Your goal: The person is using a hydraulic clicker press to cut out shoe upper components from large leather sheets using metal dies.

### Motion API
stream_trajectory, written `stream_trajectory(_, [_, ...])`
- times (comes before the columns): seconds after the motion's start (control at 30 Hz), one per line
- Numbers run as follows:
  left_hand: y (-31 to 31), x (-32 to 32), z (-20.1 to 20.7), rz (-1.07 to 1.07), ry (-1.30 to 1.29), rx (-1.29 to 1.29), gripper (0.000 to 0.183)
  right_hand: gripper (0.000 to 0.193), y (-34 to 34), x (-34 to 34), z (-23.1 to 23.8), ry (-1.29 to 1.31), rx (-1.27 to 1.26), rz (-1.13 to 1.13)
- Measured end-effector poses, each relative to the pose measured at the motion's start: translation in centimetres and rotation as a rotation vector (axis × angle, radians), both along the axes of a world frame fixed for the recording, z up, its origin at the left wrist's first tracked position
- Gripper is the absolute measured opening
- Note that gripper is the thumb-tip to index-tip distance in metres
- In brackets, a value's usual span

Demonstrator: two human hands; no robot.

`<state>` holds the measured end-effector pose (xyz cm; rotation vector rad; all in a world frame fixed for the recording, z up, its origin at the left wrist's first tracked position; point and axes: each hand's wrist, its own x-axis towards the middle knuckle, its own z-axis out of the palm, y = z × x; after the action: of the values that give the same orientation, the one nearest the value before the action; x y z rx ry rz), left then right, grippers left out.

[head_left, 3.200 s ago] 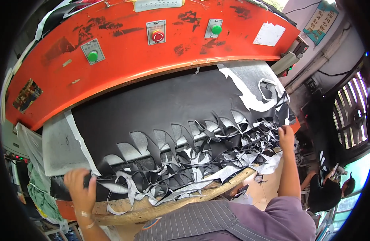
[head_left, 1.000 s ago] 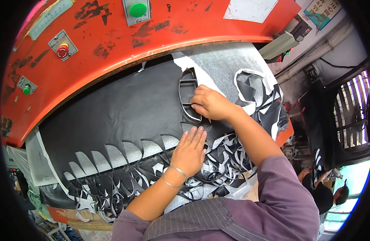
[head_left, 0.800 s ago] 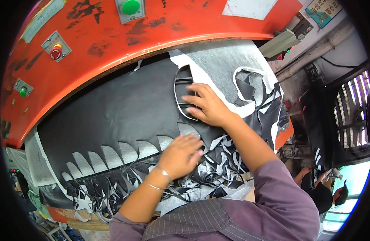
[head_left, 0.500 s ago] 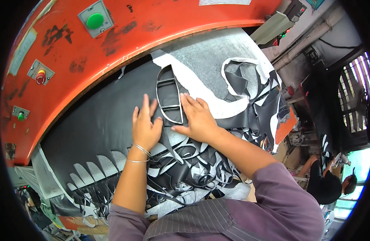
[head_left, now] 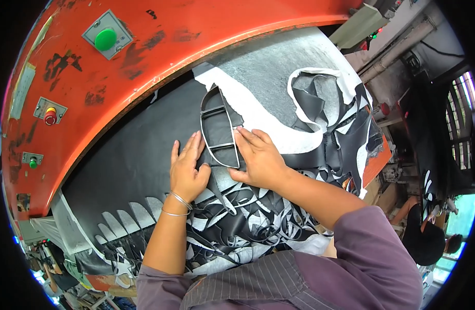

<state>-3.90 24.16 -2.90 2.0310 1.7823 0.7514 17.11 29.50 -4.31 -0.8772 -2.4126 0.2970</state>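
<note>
At picture centre, I see left hand (head_left: 188, 173) and right hand (head_left: 260, 161), both slightly spread, flanking a half-oval, two-barred metal frame (head_left: 221, 146) on smooth black sheeting (head_left: 139, 147).

Diffuse, fairly bright light falls across the black sheet (head_left: 139, 139), which returns only a faint sheen; the white strip (head_left: 258, 122) reads palest on the work surface. A glossy highlight follows the lower edge of the red beam (head_left: 119, 77), with dark shadow beneath. The window (head_left: 464, 212) at lower right is overexposed to pale cyan amid dimness. Fisheye distortion bows the beam; black vignetting and bluish fringing encircle the field.
</note>
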Motion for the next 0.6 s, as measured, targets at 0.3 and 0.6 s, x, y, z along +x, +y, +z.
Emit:
stream_trajectory(0.3, [0.0,0.6,-0.9,0.038,0.041,0.045,0.065,0.079,-0.7,-0.2,0.1,-0.034,0.076,-0.081])
stream_trajectory(0.6, [-9.3,-12.1,4.6,0.417,-0.501,0.25,0.022,0.07,-5.9,4.8,6.2,0.084,0.024,-0.287])
